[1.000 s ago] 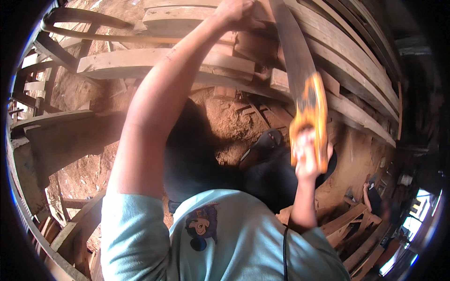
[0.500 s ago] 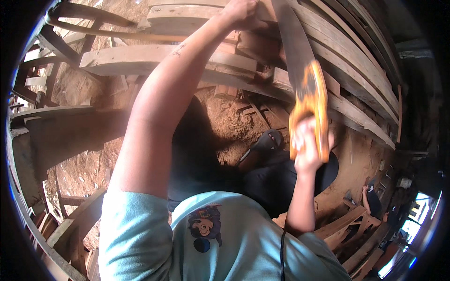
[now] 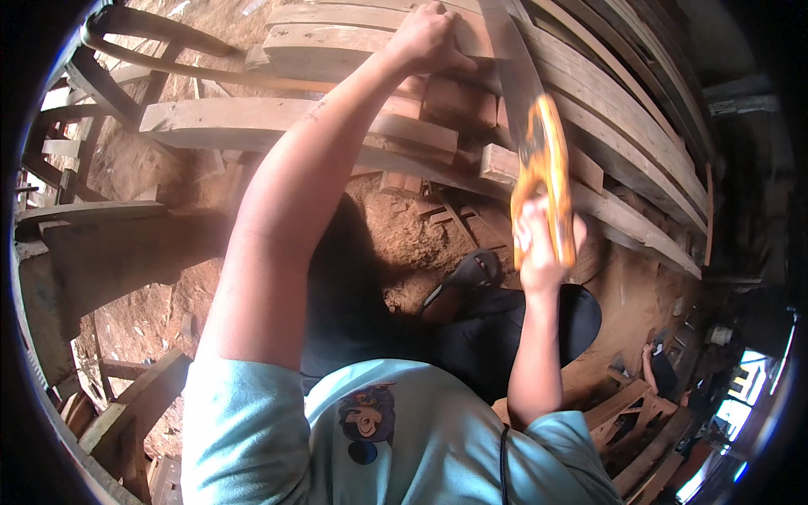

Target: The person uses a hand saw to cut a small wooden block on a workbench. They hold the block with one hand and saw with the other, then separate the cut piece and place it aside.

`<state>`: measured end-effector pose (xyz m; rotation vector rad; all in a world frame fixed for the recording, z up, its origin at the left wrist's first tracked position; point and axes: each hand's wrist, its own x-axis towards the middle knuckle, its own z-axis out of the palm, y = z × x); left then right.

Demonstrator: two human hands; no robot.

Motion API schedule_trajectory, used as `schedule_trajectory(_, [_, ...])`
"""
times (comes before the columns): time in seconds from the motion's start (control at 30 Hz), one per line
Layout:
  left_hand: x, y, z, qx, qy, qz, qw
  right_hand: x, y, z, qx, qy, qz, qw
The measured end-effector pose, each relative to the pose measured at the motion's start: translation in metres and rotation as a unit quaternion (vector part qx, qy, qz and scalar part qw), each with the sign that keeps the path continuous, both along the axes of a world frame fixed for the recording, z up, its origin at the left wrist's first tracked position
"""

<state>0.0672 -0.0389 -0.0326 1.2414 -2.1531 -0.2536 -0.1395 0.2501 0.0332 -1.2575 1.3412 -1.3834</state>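
Note:
My right hand (image 3: 540, 240) is wrapped round the yellow-and-black handle of a handsaw (image 3: 549, 139). The handle and hand are smeared by motion. From there the saw's long grey blade runs away from me to the top edge, across stacked timber, and its far end is out of sight. With my left arm stretched far forward, my left hand (image 3: 431, 38) grips a wooden plank (image 3: 477, 34) just left of the blade. Its knuckles face up and its thumb points toward the blade. Under the planks sit short wooden blocks (image 3: 459, 103).
Long beams (image 3: 623, 126) lie stacked at the far right, and a curved beam (image 3: 219, 118) crosses on the left. Sawdust (image 3: 408, 219) covers the ground by my sandalled foot (image 3: 475, 273). Wooden frames (image 3: 139, 396) stand at left. Another person (image 3: 662, 370) is at the right.
The saw and my right hand have moved away from me and slightly left. My left hand stays on the plank and appears slightly lower in the picture.

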Motion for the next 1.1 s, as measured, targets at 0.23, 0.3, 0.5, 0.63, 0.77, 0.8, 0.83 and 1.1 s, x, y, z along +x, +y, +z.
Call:
schedule_trajectory(0.23, [-0.002,0.003,0.014,0.007,-0.018,0.01,1.0,0.007,0.018,0.009,0.005,0.074,-0.024,0.997])
schedule_trajectory(0.3, [0.002,0.003,0.009,0.033,-0.001,0.017,0.999,0.012,-0.024,0.001,0.012,-0.037,-0.005,0.999])
schedule_trajectory(0.5, [0.003,-0.003,-0.002,-0.076,0.001,0.041,0.996,-0.001,0.055,0.012,-0.007,-0.031,-0.022,0.999])
schedule_trajectory(0.63, [0.002,0.008,0.006,0.024,0.005,0.052,0.998,0.001,-0.034,-0.001,-0.003,-0.06,0.014,0.998])
schedule_trajectory(0.77, [0.008,0.016,0.034,0.05,-0.054,0.02,0.997,0.0,0.031,-0.006,0.004,-0.016,-0.071,0.997])
schedule_trajectory(0.8, [0.002,0.011,0.029,0.033,-0.045,0.03,0.998,0.001,0.039,0.001,-0.006,-0.021,-0.052,0.998])
schedule_trajectory(0.83, [-0.001,0.008,0.022,0.018,-0.042,0.038,0.998,0.002,0.046,0.006,-0.015,-0.028,-0.031,0.999])
schedule_trajectory(1.1, [0.005,0.02,0.031,0.043,-0.048,0.022,0.998,0.002,0.0,0.0,0.001,-0.051,-0.033,0.998])
